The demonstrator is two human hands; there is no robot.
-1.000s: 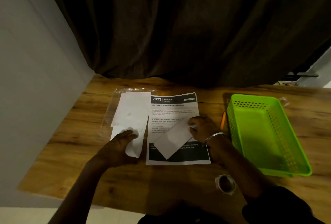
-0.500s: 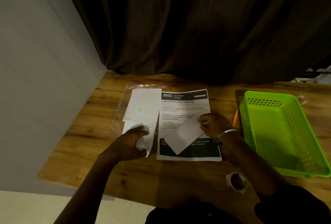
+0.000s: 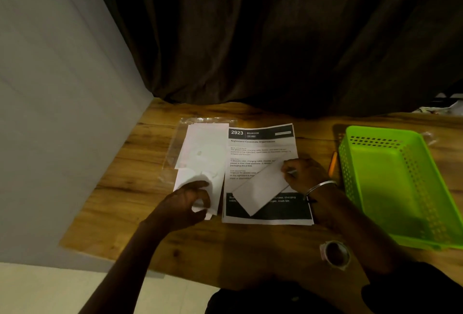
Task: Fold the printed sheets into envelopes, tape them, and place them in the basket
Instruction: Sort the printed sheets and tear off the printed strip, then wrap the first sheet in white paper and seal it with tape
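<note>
Fingers of the left hand are curled around the near edge of a white envelope, while the right hand pinches the far corner of another white envelope lying slanted on the printed sheet. Going by size: the wooden bench carries it all, the green basket sits off to the right with nothing in it, the envelope stack lies just left of the sheet on a clear plastic sleeve, and the tape roll sits at the near edge.

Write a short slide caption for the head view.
Left hand pinches white paper; right hand holds a white envelope over the printed sheet.
</note>
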